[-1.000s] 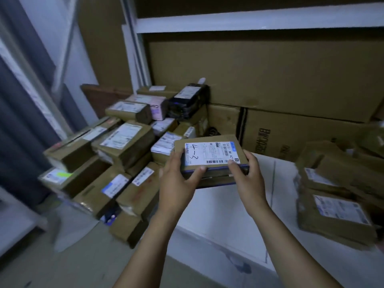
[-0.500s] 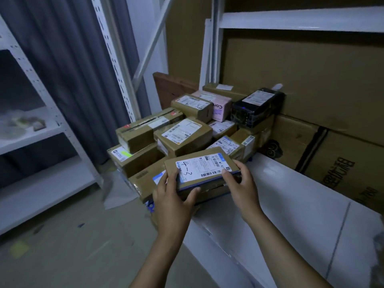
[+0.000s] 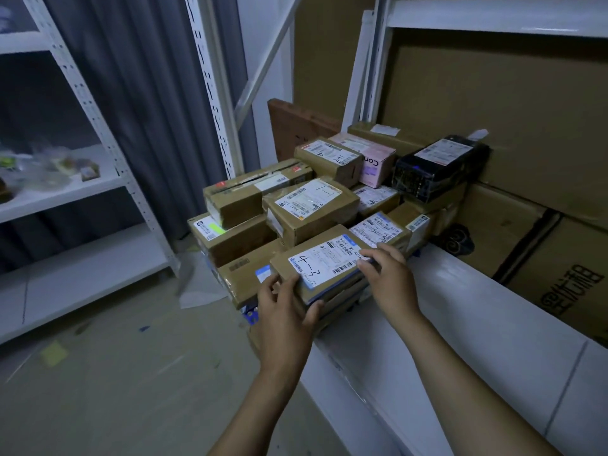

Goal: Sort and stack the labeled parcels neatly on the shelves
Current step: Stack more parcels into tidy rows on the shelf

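Note:
A flat brown parcel (image 3: 324, 264) with a white label marked "4-3" lies on top of the front of a parcel pile at the left end of the white low shelf (image 3: 460, 311). My left hand (image 3: 284, 315) grips its near left corner, thumb on the front edge. My right hand (image 3: 390, 278) holds its right end, fingers curled over the top edge. Behind it sit a taped box marked "1" (image 3: 311, 209), a labelled parcel (image 3: 378, 230) and a black wrapped parcel (image 3: 441, 169).
Large cardboard cartons (image 3: 513, 133) fill the back of the shelf. A pink box (image 3: 371, 161) stands in the pile's rear. A white rack (image 3: 82, 192) with small items is at the left, before a grey curtain. Paper scraps litter the floor (image 3: 115, 373).
Both hands carried the "4-3" parcel leftward and down onto the front of the pile. The view swung left, bringing the left rack into sight.

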